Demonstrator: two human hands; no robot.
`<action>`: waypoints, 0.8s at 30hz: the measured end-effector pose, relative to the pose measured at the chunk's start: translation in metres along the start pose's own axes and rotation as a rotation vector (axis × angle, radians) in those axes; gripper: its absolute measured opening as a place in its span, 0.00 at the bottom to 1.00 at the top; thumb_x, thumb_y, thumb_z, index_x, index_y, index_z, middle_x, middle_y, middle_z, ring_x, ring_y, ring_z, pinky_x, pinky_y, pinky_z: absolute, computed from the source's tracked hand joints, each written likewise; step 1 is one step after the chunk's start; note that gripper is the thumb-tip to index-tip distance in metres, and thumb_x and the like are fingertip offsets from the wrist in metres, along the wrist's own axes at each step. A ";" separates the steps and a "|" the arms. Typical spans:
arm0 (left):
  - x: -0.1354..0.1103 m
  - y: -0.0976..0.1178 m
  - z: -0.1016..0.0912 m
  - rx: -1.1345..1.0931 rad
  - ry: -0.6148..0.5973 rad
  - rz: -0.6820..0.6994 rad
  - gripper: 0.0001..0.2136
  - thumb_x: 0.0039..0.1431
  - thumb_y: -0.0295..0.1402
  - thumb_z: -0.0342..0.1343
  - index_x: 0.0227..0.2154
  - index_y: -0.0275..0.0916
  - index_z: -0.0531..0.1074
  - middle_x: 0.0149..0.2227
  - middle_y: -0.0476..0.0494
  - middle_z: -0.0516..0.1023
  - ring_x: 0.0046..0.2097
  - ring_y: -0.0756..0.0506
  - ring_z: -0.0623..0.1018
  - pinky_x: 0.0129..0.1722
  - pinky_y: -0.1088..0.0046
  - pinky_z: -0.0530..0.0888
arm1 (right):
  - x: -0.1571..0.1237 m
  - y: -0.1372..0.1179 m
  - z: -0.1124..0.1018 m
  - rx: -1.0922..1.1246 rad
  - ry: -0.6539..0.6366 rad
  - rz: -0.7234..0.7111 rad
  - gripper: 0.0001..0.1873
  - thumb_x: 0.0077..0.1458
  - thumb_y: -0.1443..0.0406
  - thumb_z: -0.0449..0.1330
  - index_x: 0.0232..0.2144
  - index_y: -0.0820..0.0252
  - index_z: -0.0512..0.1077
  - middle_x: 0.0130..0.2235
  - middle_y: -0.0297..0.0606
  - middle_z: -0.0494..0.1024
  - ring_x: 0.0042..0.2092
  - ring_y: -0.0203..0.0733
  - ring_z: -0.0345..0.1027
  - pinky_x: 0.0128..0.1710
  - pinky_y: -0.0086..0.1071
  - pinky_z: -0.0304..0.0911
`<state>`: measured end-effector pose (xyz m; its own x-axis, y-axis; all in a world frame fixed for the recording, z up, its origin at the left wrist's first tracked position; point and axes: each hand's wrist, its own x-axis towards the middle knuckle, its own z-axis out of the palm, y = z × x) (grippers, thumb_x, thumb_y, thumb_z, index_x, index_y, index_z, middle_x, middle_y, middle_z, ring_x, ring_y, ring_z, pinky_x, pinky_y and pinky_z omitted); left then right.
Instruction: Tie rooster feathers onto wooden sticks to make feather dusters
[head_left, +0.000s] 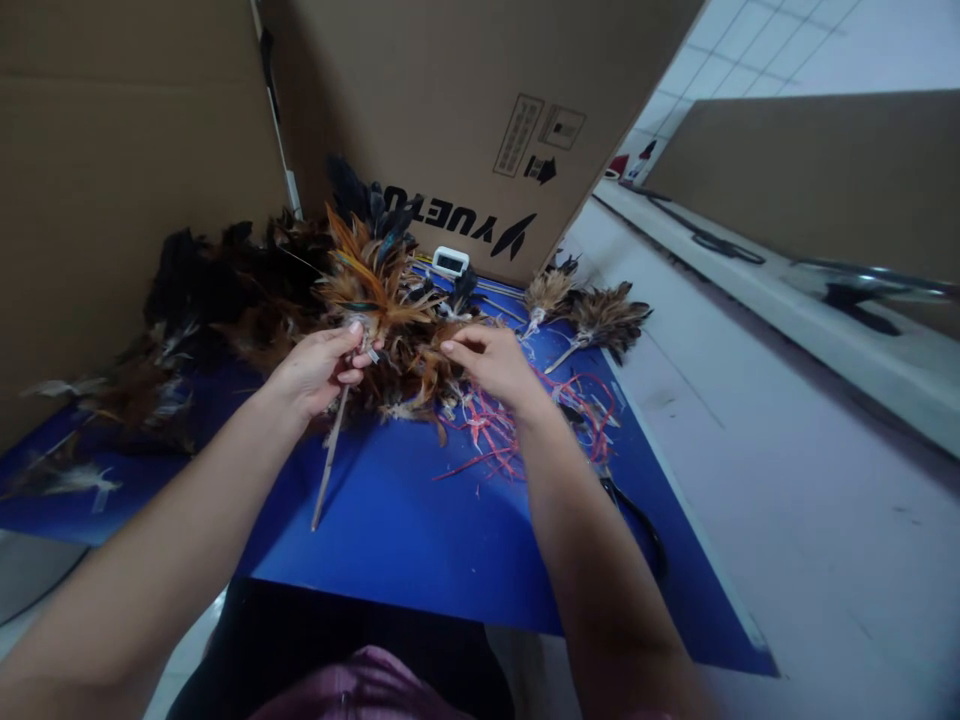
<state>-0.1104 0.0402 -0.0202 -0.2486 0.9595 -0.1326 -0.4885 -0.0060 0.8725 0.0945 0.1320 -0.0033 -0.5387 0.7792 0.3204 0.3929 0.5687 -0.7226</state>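
My left hand (326, 370) is closed around the base of a feather duster (367, 270), where its feathers meet the thin stick (330, 470). The duster stands nearly upright, with orange-brown feathers low down and black ones at the top; the bare stick slants toward me. My right hand (491, 360) is at the right side of a loose pile of brown feathers (409, 375). Its thumb and forefinger are pinched together at the brown feathers; the exact piece between the fingertips is hard to make out.
Dark feather bunches (217, 290) fill the blue table's (420, 560) left side. Two small feather dusters (611, 320) lie at the right. Red string scraps (502, 440), black-handled scissors (645, 525) and a small white digital display (451, 261) are nearby. A large cardboard box (450, 90) stands behind.
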 end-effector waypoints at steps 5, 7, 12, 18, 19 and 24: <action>0.001 -0.002 0.000 -0.009 -0.014 -0.018 0.04 0.57 0.25 0.54 0.27 0.30 0.69 0.29 0.40 0.73 0.21 0.57 0.65 0.12 0.87 0.55 | -0.017 -0.024 -0.029 0.253 -0.007 0.209 0.09 0.49 0.63 0.62 0.20 0.60 0.70 0.17 0.27 0.67 0.19 0.28 0.54 0.21 0.27 0.50; 0.001 -0.003 0.001 -0.009 -0.020 -0.027 0.05 0.57 0.25 0.53 0.27 0.30 0.69 0.29 0.40 0.73 0.21 0.57 0.65 0.12 0.87 0.55 | -0.028 -0.034 -0.035 0.210 -0.023 0.217 0.10 0.47 0.65 0.62 0.17 0.60 0.69 0.16 0.28 0.68 0.18 0.28 0.54 0.20 0.26 0.49; 0.001 -0.005 0.002 -0.022 -0.038 -0.029 0.05 0.57 0.25 0.54 0.27 0.30 0.69 0.29 0.40 0.73 0.21 0.57 0.65 0.12 0.87 0.55 | -0.052 -0.046 -0.037 0.111 -0.324 0.194 0.13 0.52 0.58 0.60 0.22 0.61 0.73 0.18 0.31 0.72 0.20 0.31 0.62 0.21 0.25 0.54; -0.001 -0.002 0.001 -0.052 -0.050 -0.017 0.05 0.58 0.24 0.53 0.27 0.30 0.69 0.29 0.39 0.73 0.21 0.56 0.66 0.13 0.87 0.56 | -0.051 -0.020 -0.023 -0.108 -0.264 -0.003 0.06 0.54 0.68 0.58 0.30 0.59 0.75 0.29 0.34 0.77 0.31 0.34 0.68 0.33 0.28 0.60; -0.002 -0.001 0.002 -0.053 -0.048 -0.014 0.05 0.58 0.24 0.52 0.27 0.30 0.69 0.29 0.39 0.73 0.21 0.56 0.66 0.12 0.87 0.56 | -0.049 -0.017 -0.017 -0.171 -0.275 -0.058 0.07 0.53 0.71 0.58 0.32 0.59 0.76 0.33 0.34 0.78 0.34 0.35 0.69 0.36 0.29 0.61; -0.003 0.004 0.002 -0.064 -0.034 0.005 0.04 0.57 0.24 0.54 0.27 0.30 0.70 0.29 0.40 0.73 0.21 0.56 0.65 0.12 0.86 0.56 | -0.047 -0.013 0.016 -0.442 -0.358 -0.203 0.16 0.55 0.72 0.56 0.46 0.58 0.73 0.42 0.40 0.74 0.42 0.39 0.68 0.42 0.32 0.61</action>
<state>-0.1097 0.0376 -0.0152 -0.2229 0.9685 -0.1110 -0.5400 -0.0278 0.8412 0.1028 0.0838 -0.0181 -0.8226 0.5502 0.1435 0.4872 0.8121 -0.3211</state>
